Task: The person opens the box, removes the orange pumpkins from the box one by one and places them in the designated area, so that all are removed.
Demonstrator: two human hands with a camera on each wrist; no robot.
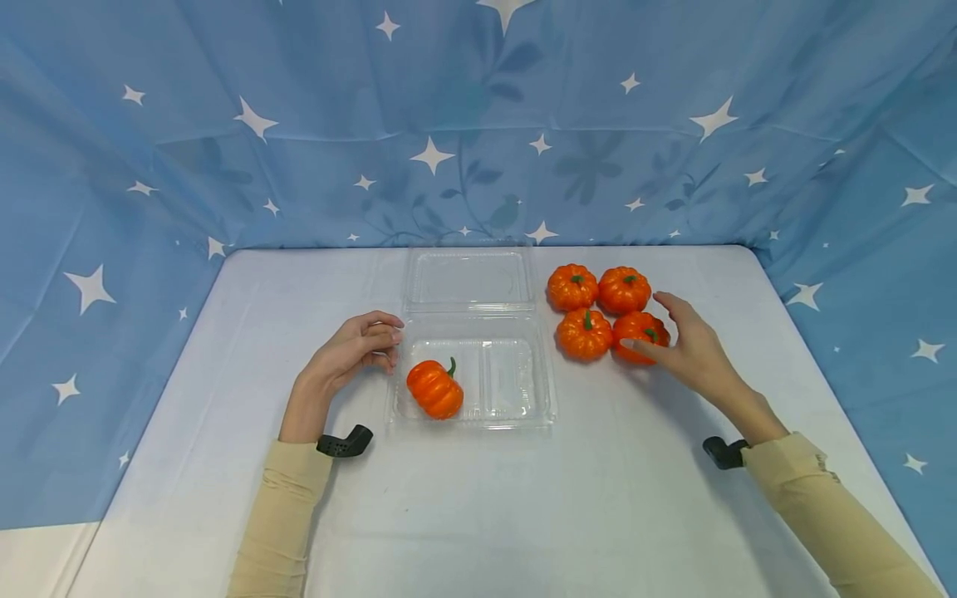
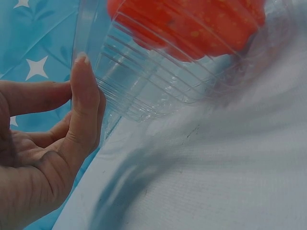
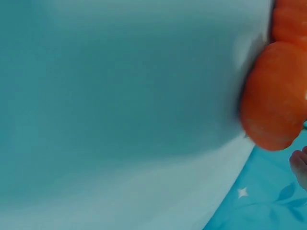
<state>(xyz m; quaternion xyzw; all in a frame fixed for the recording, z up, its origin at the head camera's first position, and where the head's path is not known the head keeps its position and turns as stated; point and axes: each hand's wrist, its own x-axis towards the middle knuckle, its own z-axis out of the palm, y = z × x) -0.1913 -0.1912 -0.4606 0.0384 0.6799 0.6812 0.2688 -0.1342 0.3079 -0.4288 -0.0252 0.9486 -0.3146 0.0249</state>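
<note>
A clear plastic clamshell container (image 1: 521,365) lies on the table with its lid folded back. One small orange pumpkin (image 1: 434,390) with a green stem rests tilted in its left part. At the container's left rim, my left hand (image 1: 350,349) pinches the edge between thumb and finger, seen closer in the left wrist view. My right hand (image 1: 695,349) spreads around the near right pumpkin (image 1: 637,332) of a cluster, thumb in front and fingers behind. In the right wrist view a fingertip (image 3: 300,167) shows apart from a pumpkin (image 3: 273,96); the thumb is out of that view.
Beside the container's right side are three more pumpkins: far left (image 1: 571,287), far right (image 1: 625,290) and near left (image 1: 585,335). A white cloth covers the table (image 1: 478,515). Blue star-patterned curtains (image 1: 463,124) hang behind and at both sides.
</note>
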